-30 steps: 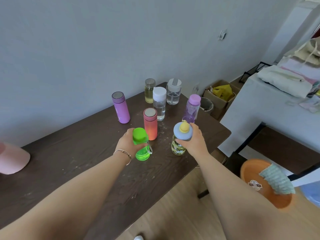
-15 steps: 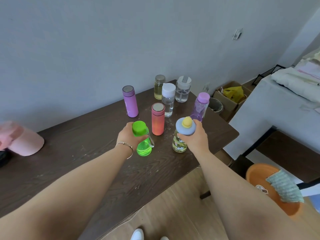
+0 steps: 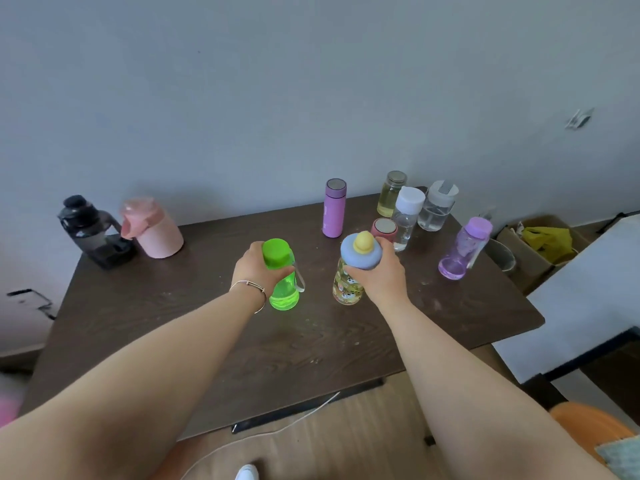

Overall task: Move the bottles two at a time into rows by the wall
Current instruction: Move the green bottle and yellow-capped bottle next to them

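Observation:
My left hand grips a bright green bottle near its cap. My right hand grips a patterned bottle under its blue cap with a yellow knob. Both bottles are at the middle of the dark wooden table. Behind them stand a purple flask, a red flask partly hidden by my right hand, a white-capped clear bottle, a yellowish jar, a clear bottle with a grey lid and a lilac bottle at the right.
A black jug and a pink jug stand at the table's back left by the wall. A cardboard box with yellow cloth sits on the floor right of the table. A white-covered surface lies at the right.
The view has swung left, bringing the black and pink jugs into sight. Both hands keep their grips; the green and patterned bottles have shifted left, away from the red flask.

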### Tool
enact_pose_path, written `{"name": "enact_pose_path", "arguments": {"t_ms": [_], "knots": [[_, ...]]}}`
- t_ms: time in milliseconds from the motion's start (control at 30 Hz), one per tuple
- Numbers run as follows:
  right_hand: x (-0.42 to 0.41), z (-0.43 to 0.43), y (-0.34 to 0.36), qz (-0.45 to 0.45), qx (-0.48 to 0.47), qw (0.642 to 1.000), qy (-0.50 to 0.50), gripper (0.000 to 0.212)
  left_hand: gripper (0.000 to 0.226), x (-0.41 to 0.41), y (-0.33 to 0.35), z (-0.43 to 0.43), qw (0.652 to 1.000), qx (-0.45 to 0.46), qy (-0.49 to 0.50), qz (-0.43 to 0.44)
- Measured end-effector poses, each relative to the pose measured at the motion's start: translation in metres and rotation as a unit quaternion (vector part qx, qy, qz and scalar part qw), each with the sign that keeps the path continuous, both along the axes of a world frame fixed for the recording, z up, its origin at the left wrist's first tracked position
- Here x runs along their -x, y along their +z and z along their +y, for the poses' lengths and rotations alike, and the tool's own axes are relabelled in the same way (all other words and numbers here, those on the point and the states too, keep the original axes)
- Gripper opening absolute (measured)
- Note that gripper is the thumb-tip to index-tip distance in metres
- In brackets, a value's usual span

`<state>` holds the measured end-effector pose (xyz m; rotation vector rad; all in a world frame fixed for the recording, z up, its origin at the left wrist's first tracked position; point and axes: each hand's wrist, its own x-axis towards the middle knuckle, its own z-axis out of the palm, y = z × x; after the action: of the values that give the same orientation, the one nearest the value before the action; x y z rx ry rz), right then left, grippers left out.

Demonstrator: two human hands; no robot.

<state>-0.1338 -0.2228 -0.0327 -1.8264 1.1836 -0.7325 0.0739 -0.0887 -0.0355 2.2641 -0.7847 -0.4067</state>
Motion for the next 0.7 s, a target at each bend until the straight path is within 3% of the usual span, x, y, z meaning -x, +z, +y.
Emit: {"name": "enact_pose_path", "arguments": {"t_ms": [100, 700], "knots": [[-0.027, 0.016, 0.002, -0.011, -0.002, 1.0, 0.027, 0.064, 0.071, -0.022, 0.0, 0.025, 1.0, -0.001, 0.029, -0.001], [-0.244, 0.149, 0.0, 0.03, -0.015, 0.996, 0.082, 0.08, 0.068, -0.219, -0.009, 0.19, 0.996, 0.01, 0.091, 0.018]]}}
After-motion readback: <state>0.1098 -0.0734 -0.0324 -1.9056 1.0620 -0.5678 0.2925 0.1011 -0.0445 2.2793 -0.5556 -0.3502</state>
